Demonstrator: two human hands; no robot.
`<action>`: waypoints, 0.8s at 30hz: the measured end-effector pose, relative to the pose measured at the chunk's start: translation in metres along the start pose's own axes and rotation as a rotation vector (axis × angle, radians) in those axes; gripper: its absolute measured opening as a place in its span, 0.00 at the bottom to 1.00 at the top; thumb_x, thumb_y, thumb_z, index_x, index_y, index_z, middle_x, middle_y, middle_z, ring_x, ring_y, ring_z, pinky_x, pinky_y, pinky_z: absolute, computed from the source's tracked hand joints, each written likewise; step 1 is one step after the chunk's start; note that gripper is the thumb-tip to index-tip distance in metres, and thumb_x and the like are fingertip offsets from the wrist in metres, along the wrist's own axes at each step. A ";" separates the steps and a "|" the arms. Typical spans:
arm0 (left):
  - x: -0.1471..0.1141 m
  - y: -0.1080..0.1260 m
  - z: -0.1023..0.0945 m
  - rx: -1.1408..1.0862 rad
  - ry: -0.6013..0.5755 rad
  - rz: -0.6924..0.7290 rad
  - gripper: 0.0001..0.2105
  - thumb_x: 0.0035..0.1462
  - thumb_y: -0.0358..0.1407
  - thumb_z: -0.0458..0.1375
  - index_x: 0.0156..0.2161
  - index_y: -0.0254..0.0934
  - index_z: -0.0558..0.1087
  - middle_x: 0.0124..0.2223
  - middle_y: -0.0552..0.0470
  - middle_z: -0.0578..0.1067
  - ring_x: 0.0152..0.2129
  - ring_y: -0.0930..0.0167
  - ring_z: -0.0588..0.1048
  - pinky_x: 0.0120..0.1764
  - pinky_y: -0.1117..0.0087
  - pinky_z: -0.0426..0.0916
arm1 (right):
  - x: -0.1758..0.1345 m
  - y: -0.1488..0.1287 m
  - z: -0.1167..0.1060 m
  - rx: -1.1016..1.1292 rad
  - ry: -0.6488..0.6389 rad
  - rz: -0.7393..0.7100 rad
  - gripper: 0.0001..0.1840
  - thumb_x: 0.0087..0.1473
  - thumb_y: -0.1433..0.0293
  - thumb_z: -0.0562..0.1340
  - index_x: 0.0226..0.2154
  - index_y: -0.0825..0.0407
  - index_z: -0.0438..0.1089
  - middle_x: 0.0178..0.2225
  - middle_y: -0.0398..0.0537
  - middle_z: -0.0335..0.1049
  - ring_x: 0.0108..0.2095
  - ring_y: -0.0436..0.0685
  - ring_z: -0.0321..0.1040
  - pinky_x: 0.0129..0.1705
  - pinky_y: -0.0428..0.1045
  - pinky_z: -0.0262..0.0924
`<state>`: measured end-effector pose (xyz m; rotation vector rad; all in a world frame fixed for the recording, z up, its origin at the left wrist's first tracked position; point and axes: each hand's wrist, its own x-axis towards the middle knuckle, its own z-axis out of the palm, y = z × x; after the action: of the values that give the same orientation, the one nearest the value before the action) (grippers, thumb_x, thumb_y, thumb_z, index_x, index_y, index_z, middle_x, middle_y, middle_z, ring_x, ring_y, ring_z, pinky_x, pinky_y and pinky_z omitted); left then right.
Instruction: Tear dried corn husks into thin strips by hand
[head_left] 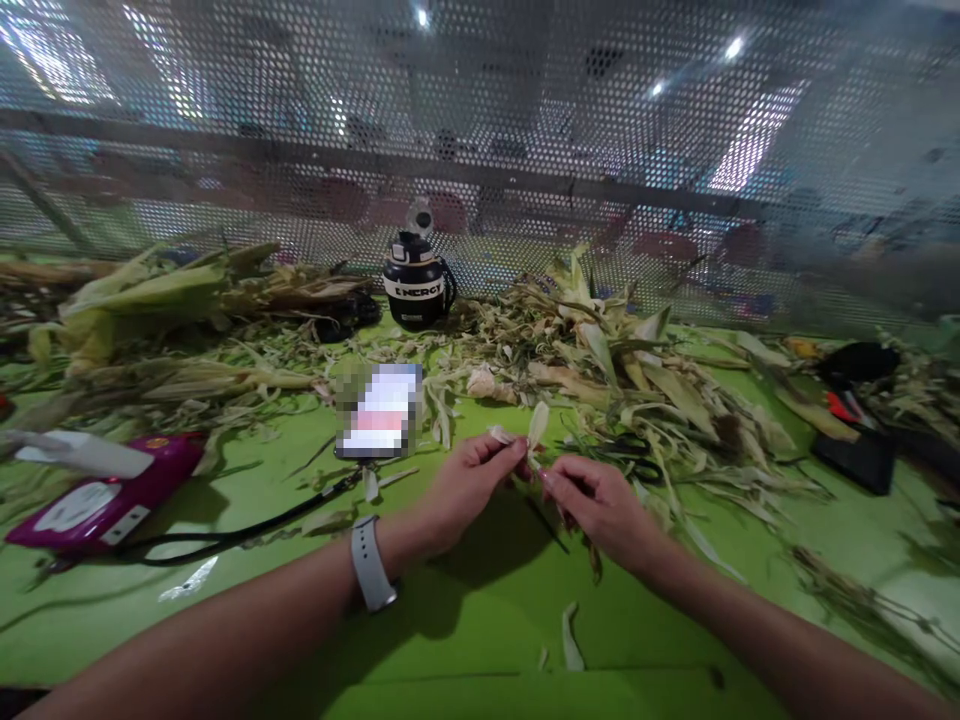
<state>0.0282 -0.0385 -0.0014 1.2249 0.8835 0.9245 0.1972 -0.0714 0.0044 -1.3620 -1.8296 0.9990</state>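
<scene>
Over the middle of the green table, my left hand pinches a small piece of corn husk between thumb and fingers. A pale leaf of it stands up above the fingertips. My right hand is closed on the lower part of the same piece, close beside the left fingertips. Below the right hand a dry brownish strip hangs down. Part of what lies inside both grips is hidden by the fingers. A grey watch is on my left wrist. A loose husk scrap lies on the table in front of me.
Husk piles lie at the left and right. A black bottle stands between them. A phone on a cord lies left of my hands, past a purple device. Scissors lie behind my right hand, before a perforated screen.
</scene>
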 end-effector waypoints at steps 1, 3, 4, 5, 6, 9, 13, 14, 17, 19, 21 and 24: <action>0.000 0.001 0.000 -0.070 -0.003 -0.034 0.12 0.50 0.42 0.59 0.27 0.34 0.73 0.27 0.53 0.74 0.26 0.73 0.69 0.34 0.73 0.63 | 0.001 0.001 -0.001 -0.041 0.045 -0.007 0.17 0.57 0.62 0.53 0.21 0.52 0.61 0.17 0.38 0.56 0.18 0.47 0.54 0.20 0.43 0.51; -0.001 0.002 0.000 -0.215 0.001 -0.116 0.11 0.48 0.42 0.61 0.29 0.34 0.74 0.29 0.52 0.75 0.28 0.72 0.71 0.35 0.71 0.65 | 0.002 0.003 -0.005 -0.158 0.185 -0.066 0.12 0.57 0.64 0.53 0.27 0.53 0.65 0.23 0.43 0.64 0.24 0.51 0.61 0.24 0.45 0.58; -0.001 0.002 0.000 -0.272 0.006 -0.151 0.11 0.47 0.42 0.62 0.30 0.34 0.74 0.29 0.51 0.76 0.29 0.71 0.72 0.36 0.70 0.66 | 0.003 0.005 -0.006 -0.235 0.266 -0.131 0.09 0.57 0.65 0.54 0.32 0.53 0.66 0.29 0.47 0.67 0.30 0.54 0.65 0.30 0.48 0.62; -0.001 0.001 0.000 -0.313 0.012 -0.175 0.11 0.47 0.41 0.63 0.30 0.34 0.75 0.30 0.50 0.77 0.30 0.70 0.73 0.37 0.70 0.66 | 0.003 0.006 -0.007 -0.318 0.338 -0.217 0.09 0.56 0.66 0.55 0.38 0.53 0.66 0.36 0.51 0.68 0.37 0.57 0.66 0.37 0.52 0.63; -0.001 0.001 0.000 -0.335 0.017 -0.187 0.11 0.46 0.41 0.63 0.31 0.35 0.75 0.31 0.50 0.78 0.31 0.70 0.74 0.38 0.69 0.66 | 0.003 0.008 -0.008 -0.403 0.384 -0.315 0.12 0.55 0.68 0.56 0.43 0.52 0.64 0.43 0.54 0.66 0.44 0.60 0.64 0.44 0.56 0.62; -0.001 -0.001 0.000 -0.349 0.038 -0.180 0.10 0.46 0.40 0.64 0.32 0.36 0.76 0.34 0.49 0.79 0.34 0.70 0.74 0.41 0.70 0.65 | 0.001 0.010 -0.009 -0.598 0.299 -0.539 0.21 0.52 0.73 0.57 0.50 0.51 0.60 0.53 0.56 0.59 0.56 0.64 0.53 0.55 0.62 0.52; -0.003 -0.003 0.000 -0.377 0.033 -0.208 0.09 0.47 0.38 0.63 0.34 0.37 0.77 0.38 0.50 0.78 0.34 0.71 0.73 0.40 0.70 0.65 | 0.000 0.010 -0.007 -0.700 0.181 -0.646 0.27 0.52 0.71 0.60 0.55 0.53 0.56 0.57 0.59 0.54 0.59 0.65 0.48 0.57 0.64 0.51; -0.004 -0.003 0.001 -0.381 0.011 -0.222 0.09 0.47 0.38 0.63 0.34 0.37 0.77 0.38 0.50 0.78 0.34 0.71 0.73 0.40 0.70 0.65 | -0.001 0.010 -0.007 -0.695 0.211 -0.681 0.26 0.52 0.71 0.60 0.54 0.52 0.57 0.57 0.58 0.55 0.59 0.65 0.49 0.56 0.64 0.51; -0.004 -0.003 0.002 -0.368 -0.039 -0.232 0.08 0.49 0.38 0.62 0.34 0.36 0.77 0.36 0.51 0.78 0.34 0.71 0.72 0.41 0.70 0.64 | -0.001 0.010 -0.008 -0.627 0.325 -0.769 0.17 0.53 0.75 0.60 0.46 0.48 0.64 0.51 0.52 0.62 0.56 0.61 0.54 0.54 0.60 0.56; -0.005 -0.003 0.003 -0.347 -0.029 -0.211 0.08 0.49 0.38 0.62 0.33 0.36 0.77 0.36 0.51 0.78 0.34 0.71 0.72 0.41 0.70 0.63 | -0.002 0.009 -0.008 -0.595 0.348 -0.795 0.15 0.53 0.77 0.60 0.43 0.47 0.66 0.49 0.50 0.64 0.54 0.60 0.57 0.53 0.59 0.58; -0.005 -0.003 0.003 -0.333 -0.025 -0.182 0.08 0.49 0.38 0.62 0.33 0.36 0.76 0.35 0.50 0.78 0.34 0.71 0.72 0.41 0.70 0.63 | -0.002 0.008 -0.008 -0.601 0.320 -0.801 0.15 0.53 0.76 0.60 0.43 0.48 0.66 0.49 0.50 0.65 0.54 0.60 0.57 0.53 0.59 0.58; -0.005 -0.003 0.003 -0.312 -0.047 -0.125 0.08 0.49 0.38 0.62 0.32 0.36 0.76 0.35 0.51 0.77 0.32 0.72 0.72 0.40 0.70 0.64 | -0.003 0.006 -0.007 -0.622 0.287 -0.805 0.13 0.53 0.75 0.61 0.43 0.50 0.67 0.49 0.52 0.65 0.54 0.60 0.57 0.53 0.59 0.57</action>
<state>0.0295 -0.0441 -0.0035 0.9096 0.7380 0.8909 0.2067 -0.0718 0.0027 -0.8417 -2.2359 -0.1854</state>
